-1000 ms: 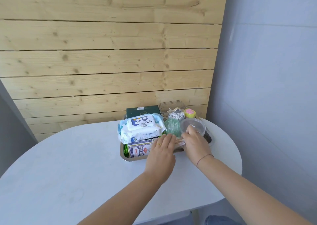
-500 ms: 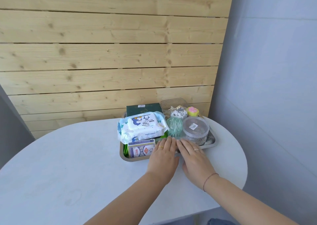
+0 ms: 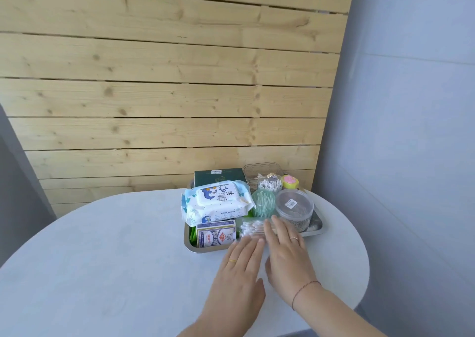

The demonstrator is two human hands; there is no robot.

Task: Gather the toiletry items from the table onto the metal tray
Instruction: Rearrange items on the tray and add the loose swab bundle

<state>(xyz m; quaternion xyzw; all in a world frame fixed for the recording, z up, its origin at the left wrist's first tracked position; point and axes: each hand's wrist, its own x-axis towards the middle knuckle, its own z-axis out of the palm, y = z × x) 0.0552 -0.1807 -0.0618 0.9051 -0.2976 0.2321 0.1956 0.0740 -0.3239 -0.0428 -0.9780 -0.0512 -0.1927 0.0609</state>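
Observation:
The metal tray [image 3: 316, 230] sits at the far right of the white table and is packed with toiletries. On it lie a baby wipes pack [image 3: 217, 203], a blue-and-white box [image 3: 216, 236], a clear bag of cotton swabs [image 3: 253, 228], a green round swab tub [image 3: 263, 203], a clear lidded tub [image 3: 295, 205], a dark green box [image 3: 219, 177], a swab jar [image 3: 269, 184] and a yellow-pink item [image 3: 290, 181]. My left hand [image 3: 240, 272] lies flat, fingers apart, just in front of the tray. My right hand [image 3: 288, 254] is flat too, fingertips over the swab bag's right end.
The white oval table [image 3: 115, 254] ends close behind and to the right of the tray. A wooden slat wall [image 3: 167, 92] stands directly behind it, and a grey wall [image 3: 411, 131] closes the right side.
Both hands have drawn back toward me from the tray's front items, uncovering the swab bag. The clear lidded tub, which the right hand touched a second ago, stands free.

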